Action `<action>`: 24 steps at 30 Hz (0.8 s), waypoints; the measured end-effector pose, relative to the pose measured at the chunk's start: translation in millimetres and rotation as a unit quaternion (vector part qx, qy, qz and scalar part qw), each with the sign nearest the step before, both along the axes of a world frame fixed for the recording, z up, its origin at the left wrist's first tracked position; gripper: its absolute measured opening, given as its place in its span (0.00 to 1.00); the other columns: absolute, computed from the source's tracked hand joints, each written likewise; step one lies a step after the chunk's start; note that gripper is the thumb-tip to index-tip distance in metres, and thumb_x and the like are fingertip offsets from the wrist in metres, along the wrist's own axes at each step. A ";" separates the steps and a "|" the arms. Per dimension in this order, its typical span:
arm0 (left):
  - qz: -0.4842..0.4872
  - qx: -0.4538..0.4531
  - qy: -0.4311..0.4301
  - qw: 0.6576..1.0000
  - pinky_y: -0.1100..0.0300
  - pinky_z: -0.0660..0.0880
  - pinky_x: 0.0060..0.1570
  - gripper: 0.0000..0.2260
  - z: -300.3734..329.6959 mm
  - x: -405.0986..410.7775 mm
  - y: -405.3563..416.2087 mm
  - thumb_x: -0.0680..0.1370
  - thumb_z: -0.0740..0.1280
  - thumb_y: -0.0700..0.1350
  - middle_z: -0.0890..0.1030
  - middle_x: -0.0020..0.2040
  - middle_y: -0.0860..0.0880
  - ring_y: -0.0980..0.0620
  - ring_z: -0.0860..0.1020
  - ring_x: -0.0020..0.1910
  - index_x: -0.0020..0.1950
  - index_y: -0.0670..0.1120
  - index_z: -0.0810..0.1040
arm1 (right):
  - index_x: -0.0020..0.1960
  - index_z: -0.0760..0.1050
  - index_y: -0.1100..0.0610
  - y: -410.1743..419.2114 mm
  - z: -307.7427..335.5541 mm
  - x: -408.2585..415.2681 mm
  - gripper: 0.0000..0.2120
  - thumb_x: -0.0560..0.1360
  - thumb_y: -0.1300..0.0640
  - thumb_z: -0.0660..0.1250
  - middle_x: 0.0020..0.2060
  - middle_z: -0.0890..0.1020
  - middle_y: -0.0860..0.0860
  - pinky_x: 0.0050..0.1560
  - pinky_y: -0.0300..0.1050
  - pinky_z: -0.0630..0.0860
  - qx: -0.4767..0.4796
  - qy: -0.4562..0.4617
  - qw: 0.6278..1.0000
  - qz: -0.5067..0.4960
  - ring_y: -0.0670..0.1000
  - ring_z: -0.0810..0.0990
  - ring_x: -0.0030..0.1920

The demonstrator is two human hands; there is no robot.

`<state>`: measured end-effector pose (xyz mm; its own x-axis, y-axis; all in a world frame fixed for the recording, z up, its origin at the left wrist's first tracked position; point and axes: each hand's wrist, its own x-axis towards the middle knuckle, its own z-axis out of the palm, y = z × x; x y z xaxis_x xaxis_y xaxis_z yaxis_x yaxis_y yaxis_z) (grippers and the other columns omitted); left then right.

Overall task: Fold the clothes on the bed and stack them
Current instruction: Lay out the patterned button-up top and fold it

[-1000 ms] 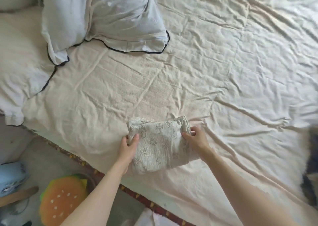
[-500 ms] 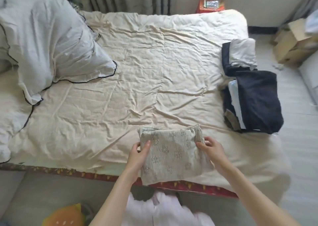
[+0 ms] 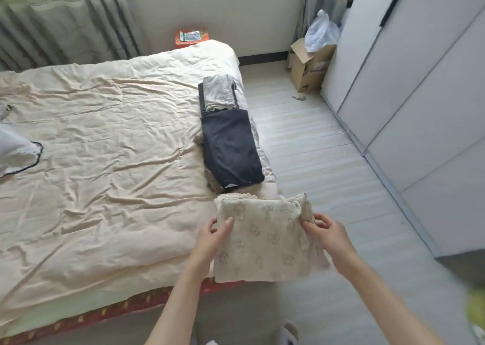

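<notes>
A folded beige garment with a faint printed pattern point(image 3: 265, 237) is lifted off the bed, over its near right corner. My left hand point(image 3: 212, 237) grips its left edge and my right hand point(image 3: 328, 233) grips its right edge. Just beyond it, along the right edge of the bed point(image 3: 105, 161), lies a stack of folded clothes with a dark navy piece point(image 3: 231, 147) on top. A folded grey piece point(image 3: 219, 92) sits on dark cloth behind that stack.
A white pillow with black piping point(image 3: 15, 155) lies at the left. Right of the bed is pale floor, then white wardrobe doors point(image 3: 420, 95). A cardboard box point(image 3: 307, 66) with a plastic bag stands by the far wall. A red box point(image 3: 190, 37) sits behind the bed.
I have lifted the folded beige garment off the bed's near edge and carried it right, towards the stack; my view has swung right with it, away from the pillows.
</notes>
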<state>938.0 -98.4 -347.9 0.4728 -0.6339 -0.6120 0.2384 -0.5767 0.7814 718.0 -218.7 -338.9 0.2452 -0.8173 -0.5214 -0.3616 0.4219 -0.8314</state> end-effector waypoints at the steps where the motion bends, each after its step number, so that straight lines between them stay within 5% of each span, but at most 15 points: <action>1: -0.020 -0.010 0.002 1.000 0.52 0.77 0.54 0.19 2.8 -20.2 -25.3 0.75 0.68 0.57 0.79 0.55 0.48 0.50 0.78 0.54 0.62 0.50 0.72 | 0.49 0.77 0.53 -16.8 5.7 -23.8 0.06 0.74 0.61 0.70 0.45 0.82 0.55 0.40 0.43 0.74 -0.007 0.002 1.000 -0.020 0.51 0.80 0.43; 5: -0.062 -0.061 -0.022 0.996 0.61 0.77 0.44 0.17 20.3 -79.3 -114.7 0.76 0.68 0.55 0.80 0.51 0.51 0.55 0.79 0.51 0.61 0.50 0.74 | 0.45 0.77 0.48 -87.5 32.9 -90.3 0.07 0.74 0.60 0.70 0.44 0.82 0.51 0.43 0.44 0.76 -0.043 0.001 0.997 -0.059 0.48 0.80 0.44; 10: -0.047 -0.068 -0.023 0.996 0.52 0.77 0.55 0.18 19.6 -117.9 -193.9 0.75 0.68 0.56 0.81 0.53 0.50 0.53 0.79 0.53 0.62 0.50 0.74 | 0.53 0.78 0.53 -172.2 39.4 -125.6 0.08 0.74 0.58 0.70 0.47 0.82 0.52 0.53 0.50 0.76 -0.056 -0.006 0.996 -0.063 0.49 0.80 0.49; 15: -0.024 -0.041 -0.007 0.999 0.46 0.75 0.59 0.23 0.1 -152.6 -289.9 0.76 0.67 0.56 0.77 0.61 0.46 0.47 0.76 0.59 0.67 0.47 0.71 | 0.48 0.77 0.50 -261.8 24.2 -152.5 0.06 0.74 0.60 0.69 0.48 0.82 0.53 0.55 0.54 0.76 -0.033 0.018 0.997 -0.069 0.54 0.80 0.50; 20: 0.004 -0.058 0.017 0.998 0.65 0.71 0.38 0.15 -12.9 -152.7 -411.0 0.76 0.67 0.55 0.77 0.52 0.54 0.60 0.75 0.47 0.58 0.52 0.70 | 0.49 0.78 0.52 -402.2 24.8 -144.5 0.05 0.74 0.59 0.71 0.48 0.82 0.55 0.55 0.56 0.75 -0.047 0.035 0.997 -0.043 0.56 0.80 0.50; 24: 0.035 -0.064 0.001 0.997 0.63 0.70 0.36 0.11 2.8 -115.1 -490.0 0.76 0.66 0.57 0.77 0.49 0.53 0.57 0.76 0.47 0.55 0.54 0.71 | 0.47 0.79 0.52 -505.4 47.9 -97.1 0.05 0.73 0.59 0.71 0.42 0.83 0.51 0.47 0.47 0.75 -0.076 0.021 0.997 0.000 0.51 0.80 0.43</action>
